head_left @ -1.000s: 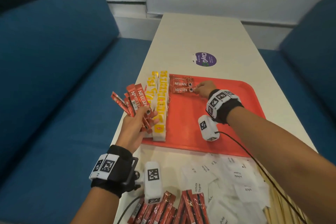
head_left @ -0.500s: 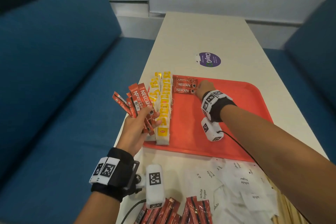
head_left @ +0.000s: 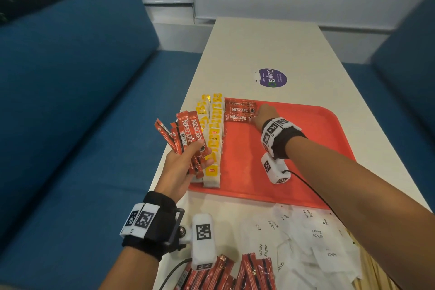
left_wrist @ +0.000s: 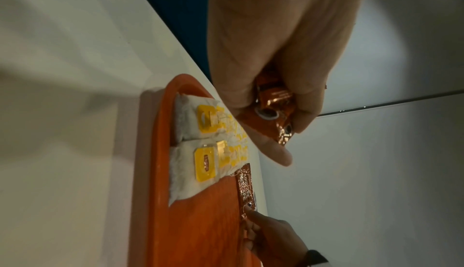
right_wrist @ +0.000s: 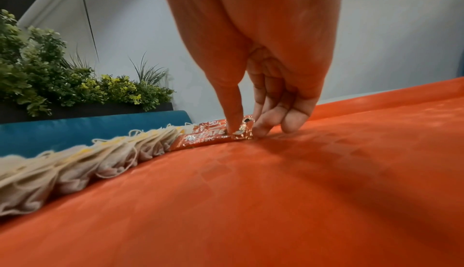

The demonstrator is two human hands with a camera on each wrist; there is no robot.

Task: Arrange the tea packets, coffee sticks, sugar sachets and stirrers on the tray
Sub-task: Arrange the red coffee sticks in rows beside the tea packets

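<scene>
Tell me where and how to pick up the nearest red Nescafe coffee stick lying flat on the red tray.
Pinch the nearest red Nescafe coffee stick at its right end, coming from above on the bare side of the red plastic tray. It lies flat, its left end butts the white-and-yellow tea packets, and another stick borders its far side. The right hand is already touching that end.

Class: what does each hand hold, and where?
Left hand grips a fan of red Nescafe coffee sticks by their lower ends. Right hand holds nothing; its fingers touch a laid stick's end.

tray (head_left: 317, 139) right half open | tea packets (head_left: 215, 139) block left edge
</scene>
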